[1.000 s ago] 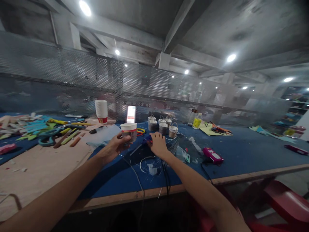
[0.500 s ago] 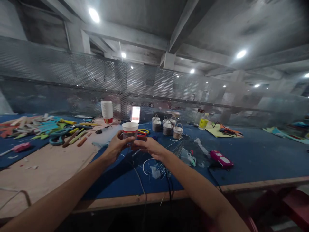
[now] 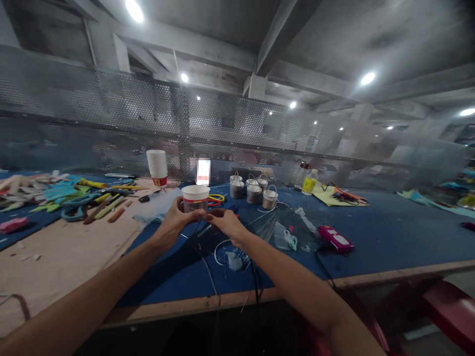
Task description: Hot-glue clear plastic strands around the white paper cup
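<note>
A white paper cup [image 3: 196, 193] with a red band is upright above the blue-covered table, its lower part wrapped in something grey-brown like cord. My left hand [image 3: 178, 217] is closed around the cup's left side and base. My right hand [image 3: 226, 222] is pinched at the lower right of the cup, its thumb and fingertips close to the left thumb; what lies between them is too small to make out. A thin grey cord [image 3: 210, 269] runs on the table below my hands. Behind stand several small cord-wrapped cups with loop handles [image 3: 254, 194].
A stack of paper cups [image 3: 157, 165] stands back left, near blue-handled scissors [image 3: 74, 212] and colored strips. A lit screen [image 3: 203, 172] stands behind the held cup. Wires, a magenta object [image 3: 336, 239] and a yellow-labelled bottle [image 3: 309, 183] are on the right. A mesh partition [image 3: 148, 109] borders the back.
The view has shifted slightly, so things appear a little further left and higher. My left hand still holds the cup; the right hand stays pinched beside it, its fingers slightly lower against the cup.
</note>
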{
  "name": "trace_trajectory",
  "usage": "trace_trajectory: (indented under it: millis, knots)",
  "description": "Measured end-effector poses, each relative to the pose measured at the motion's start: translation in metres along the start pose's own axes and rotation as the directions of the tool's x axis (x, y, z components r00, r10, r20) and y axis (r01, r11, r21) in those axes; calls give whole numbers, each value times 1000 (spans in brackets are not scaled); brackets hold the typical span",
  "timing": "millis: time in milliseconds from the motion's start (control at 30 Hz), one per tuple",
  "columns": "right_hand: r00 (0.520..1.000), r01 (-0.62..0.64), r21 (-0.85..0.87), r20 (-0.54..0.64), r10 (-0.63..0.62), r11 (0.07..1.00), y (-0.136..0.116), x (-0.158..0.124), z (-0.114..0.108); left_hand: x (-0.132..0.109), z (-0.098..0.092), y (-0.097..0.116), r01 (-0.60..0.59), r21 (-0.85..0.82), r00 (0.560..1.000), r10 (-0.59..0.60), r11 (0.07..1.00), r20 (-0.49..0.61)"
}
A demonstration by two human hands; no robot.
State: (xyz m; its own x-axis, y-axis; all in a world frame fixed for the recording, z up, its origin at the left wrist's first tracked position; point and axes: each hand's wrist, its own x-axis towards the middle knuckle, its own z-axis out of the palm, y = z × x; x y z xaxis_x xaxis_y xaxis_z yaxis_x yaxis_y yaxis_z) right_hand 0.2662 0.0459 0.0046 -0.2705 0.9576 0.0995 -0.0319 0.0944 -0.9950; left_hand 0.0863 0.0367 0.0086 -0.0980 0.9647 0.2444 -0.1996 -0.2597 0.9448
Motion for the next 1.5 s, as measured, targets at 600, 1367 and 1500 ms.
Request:
trace_trajectory:
  millis: [600,1367,1500]
  knots:
    - [996,90,194,-27,-86,977,-16,-5,-8,1,-7,2,112,-153,986,-90,982,140]
    - [982,185,246,-72,-172,951,-10,5,-19,-7,-5,7,215,-201,946,-153,956,286]
    - [981,193,231,-78,-180,954,-9,6,-20,-8,-4,8,228,-222,940,-154,948,306]
